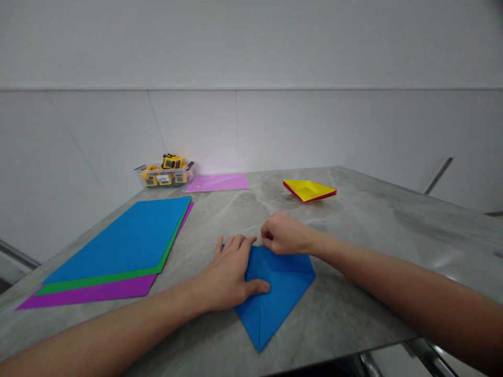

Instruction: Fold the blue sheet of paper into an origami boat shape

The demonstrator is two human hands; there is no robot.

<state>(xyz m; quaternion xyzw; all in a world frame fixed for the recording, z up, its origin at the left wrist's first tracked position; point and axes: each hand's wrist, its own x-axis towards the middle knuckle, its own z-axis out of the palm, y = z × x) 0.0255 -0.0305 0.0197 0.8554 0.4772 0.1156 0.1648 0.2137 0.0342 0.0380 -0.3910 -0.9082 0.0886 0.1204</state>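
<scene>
A folded sheet of blue paper (pixel 281 283) lies on the table in front of me. One corner points toward the near edge, and a crease runs down its middle. My left hand (pixel 236 275) rests flat on its left side, fingers spread and thumb stretched across the paper. At the paper's far edge, my right hand (pixel 283 234) is curled into a fist, its knuckles low against the fold. No object shows in that fist, and its underside is hidden.
Large blue, green and purple sheets (pixel 126 235) lie stacked at left. Behind them stand a clear plastic box (pixel 163 179) of yellow toy vehicles and a pink sheet (pixel 220 182). A yellow and red folded paper (pixel 308 190) sits at the back. The grey marbled table (pixel 393 235) meets a white wall.
</scene>
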